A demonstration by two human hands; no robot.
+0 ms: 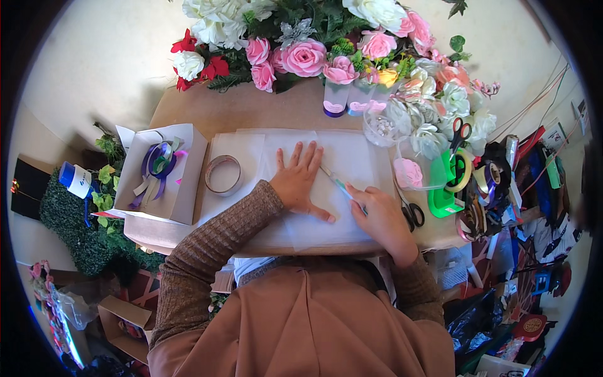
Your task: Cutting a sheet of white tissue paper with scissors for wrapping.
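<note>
Translucent white sheets [339, 141] lie overlapping across the front of the table before me. My left hand [299, 181] rests flat on them, fingers spread and thumb stretched out to the right, with nothing held. In my right hand [379, 217] is a slim craft knife [340, 184] with a light blue handle, its index finger laid along the top. The blade points up and left, its tip close to my left fingers and at or just above the sheets. Left of my left hand, a roll of tape [224, 176] sits on the sheets.
At left stands a white box [186, 188] with ribbon rolls. Black-handled scissors [413, 216], a clear plastic tub [417, 155] and a green tape dispenser [440, 200] are at right. Artificial flowers [304, 57] and a small container of white beads [380, 127] stand behind.
</note>
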